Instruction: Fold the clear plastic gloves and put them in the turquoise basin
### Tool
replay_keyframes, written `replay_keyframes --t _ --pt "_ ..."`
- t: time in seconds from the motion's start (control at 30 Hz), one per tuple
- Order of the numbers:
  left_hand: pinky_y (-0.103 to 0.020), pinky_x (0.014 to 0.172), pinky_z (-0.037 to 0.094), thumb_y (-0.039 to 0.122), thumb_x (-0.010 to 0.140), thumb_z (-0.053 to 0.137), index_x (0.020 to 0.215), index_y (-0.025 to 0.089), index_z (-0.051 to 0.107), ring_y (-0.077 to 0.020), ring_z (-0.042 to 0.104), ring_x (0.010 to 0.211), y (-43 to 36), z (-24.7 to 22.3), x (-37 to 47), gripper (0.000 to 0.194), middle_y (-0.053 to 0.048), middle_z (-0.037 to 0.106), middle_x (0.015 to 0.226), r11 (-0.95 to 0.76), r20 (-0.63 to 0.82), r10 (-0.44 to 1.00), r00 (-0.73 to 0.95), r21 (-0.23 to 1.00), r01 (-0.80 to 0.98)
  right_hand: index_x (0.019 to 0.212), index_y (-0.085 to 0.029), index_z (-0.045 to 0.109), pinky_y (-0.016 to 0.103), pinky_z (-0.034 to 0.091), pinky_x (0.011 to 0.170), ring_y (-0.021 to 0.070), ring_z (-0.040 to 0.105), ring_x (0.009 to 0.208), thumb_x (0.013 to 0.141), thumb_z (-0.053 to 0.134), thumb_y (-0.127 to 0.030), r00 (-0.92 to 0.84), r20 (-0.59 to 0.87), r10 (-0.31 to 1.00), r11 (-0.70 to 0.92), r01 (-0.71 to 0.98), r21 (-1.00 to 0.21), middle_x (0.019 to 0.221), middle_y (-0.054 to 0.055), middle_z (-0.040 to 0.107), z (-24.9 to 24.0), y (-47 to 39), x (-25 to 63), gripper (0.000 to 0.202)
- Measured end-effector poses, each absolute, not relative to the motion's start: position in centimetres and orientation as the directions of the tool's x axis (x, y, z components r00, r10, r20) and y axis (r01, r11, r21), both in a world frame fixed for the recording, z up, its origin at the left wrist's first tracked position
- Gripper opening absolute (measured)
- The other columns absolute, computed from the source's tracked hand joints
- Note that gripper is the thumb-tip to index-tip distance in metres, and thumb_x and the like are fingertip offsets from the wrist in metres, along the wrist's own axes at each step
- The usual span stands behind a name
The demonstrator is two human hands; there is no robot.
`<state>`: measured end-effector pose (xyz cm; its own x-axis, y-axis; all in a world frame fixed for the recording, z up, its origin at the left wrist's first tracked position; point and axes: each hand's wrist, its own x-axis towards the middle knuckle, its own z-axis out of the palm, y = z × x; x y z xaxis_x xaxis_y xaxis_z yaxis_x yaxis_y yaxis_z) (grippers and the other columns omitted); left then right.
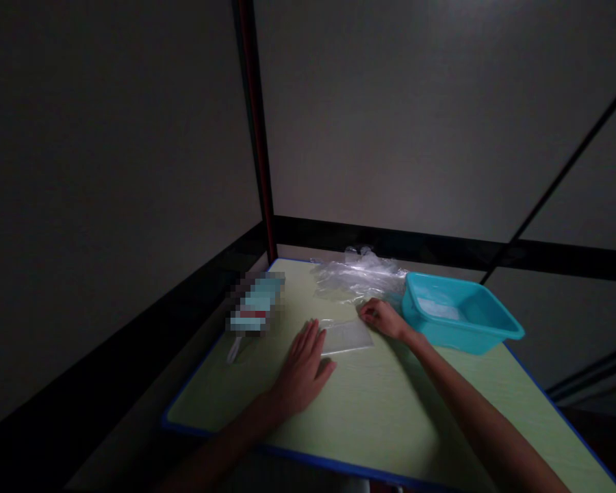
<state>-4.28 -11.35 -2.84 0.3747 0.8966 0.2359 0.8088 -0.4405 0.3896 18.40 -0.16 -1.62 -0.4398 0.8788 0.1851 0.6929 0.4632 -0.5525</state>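
Note:
A small clear plastic bag [348, 337] lies flat on the table, with a whitish sheet-like area visible in it. My left hand [305, 373] rests palm down at the bag's left edge, fingers stretched out and thumb apart. At the bag's upper right corner, my right hand [384, 319] has its fingers curled into a pinch on the plastic. The fingertips are partly hidden, so the exact hold is hard to see. Just beyond both hands is a loose heap of crumpled clear plastic bags [362, 275].
A turquoise plastic basin [462, 335] with something whitish inside stands right of my right hand. On the left lies a blurred-out light blue item [257, 305] with a white strip [234, 349] below it. The pale green table [369, 418] has a blue edge and meets walls behind.

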Motion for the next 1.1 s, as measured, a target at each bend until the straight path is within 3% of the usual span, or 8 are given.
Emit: replay_keyframes --t 0.17,0.43,0.57,0.67,0.87,1.1 --pt "-0.041 0.101 0.027 0.027 0.081 0.044 0.121 0.017 0.04 -0.0211 0.035 0.12 -13.9 -1.3 -2.5 0.042 -0.01 0.041 0.129 -0.589 0.265 0.807 0.527 0.421 0.69 0.11 -0.015 0.048 0.038 0.046 0.074 0.0183 0.054 0.09 0.084 0.048 -0.029 -0.525 0.024 0.851 0.45 0.702 -0.552 0.109 0.007 0.051 -2.3 1.5 18.1 0.029" --pt "-0.038 0.096 0.032 0.026 0.082 0.043 0.117 0.016 0.042 -0.0216 0.048 0.105 -14.2 -1.0 -2.5 0.037 -0.009 0.054 0.115 -0.577 0.23 0.816 0.531 0.379 0.723 0.109 -0.015 0.049 0.037 0.047 0.073 0.0187 0.054 0.09 0.084 0.048 -0.029 -0.522 -0.079 0.849 0.379 0.707 -0.596 0.109 0.006 0.051 -2.4 0.5 19.8 0.029" --pt "-0.039 0.096 0.031 0.026 0.082 0.042 0.119 0.014 0.041 -0.0222 0.048 0.106 -14.0 -1.1 -3.3 0.038 -0.01 0.053 0.116 -0.571 0.221 0.821 0.526 0.343 0.746 0.086 -0.011 0.059 0.029 0.047 0.063 0.0148 0.057 0.072 0.08 0.053 -0.026 -0.489 -0.049 0.871 0.347 0.683 -0.643 0.082 0.003 0.059 -2.2 -0.6 20.3 0.018" --pt "-0.039 0.096 0.032 0.026 0.082 0.043 0.118 0.015 0.042 -0.022 0.048 0.104 -14.1 -1.1 -3.6 0.037 -0.009 0.054 0.114 -0.567 0.237 0.824 0.515 0.339 0.751 0.064 -0.011 0.059 0.023 0.041 0.052 0.0117 0.053 0.056 0.072 0.057 -0.023 -0.46 -0.001 0.888 0.329 0.637 -0.697 0.057 -0.001 0.056 -2.1 -0.9 20.2 0.014" --pt "-0.038 0.096 0.033 0.022 0.081 0.043 0.112 0.015 0.047 -0.0213 0.049 0.102 -13.8 -1.4 -3.6 0.032 -0.008 0.056 0.111 -0.57 0.285 0.82 0.496 0.33 0.753 0.07 -0.013 0.056 0.02 0.037 0.044 0.0096 0.048 0.046 0.058 0.064 -0.02 -0.42 0.018 0.907 0.258 0.523 -0.812 0.05 -0.005 0.052 -2.3 -0.1 19.9 0.016" --pt "-0.038 0.089 0.04 0.017 0.08 0.042 0.104 0.016 0.051 -0.0203 0.051 0.097 -12.5 -2.2 -3.3 0.026 -0.007 0.058 0.105 -0.569 0.385 0.812 0.439 0.354 0.742 0.076 -0.015 0.052 0.023 0.043 0.049 0.0102 0.052 0.051 0.051 0.064 -0.012 -0.37 0.042 0.928 0.197 0.393 -0.898 0.059 -0.004 0.054 -3.2 0.4 19.5 0.028"
